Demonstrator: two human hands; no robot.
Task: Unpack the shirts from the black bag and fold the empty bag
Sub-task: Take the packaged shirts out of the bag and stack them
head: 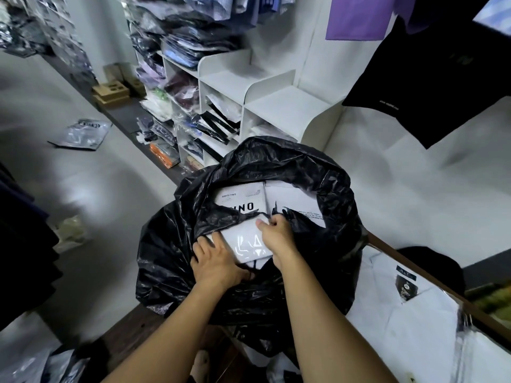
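Note:
A big black plastic bag (290, 167) stands open in the middle of the head view, full of white packaged shirts (293, 197). A white shirt in clear wrapping (243, 239) lies at the bag's near side. My left hand (218, 261) rests on this packet's left edge with fingers spread, partly under the bag's torn black plastic. My right hand (276, 230) grips the packet's top right corner, thumb on top and fingers curled behind it. Strips of black plastic cross the packet near my right hand.
A white cubby shelf (276, 106) with packaged shirts stands behind the bag. White packed shirts (401, 313) lie in a box at the right. A black shirt (431, 78) hangs at the upper right. A packet (80, 134) lies on the grey floor at the left.

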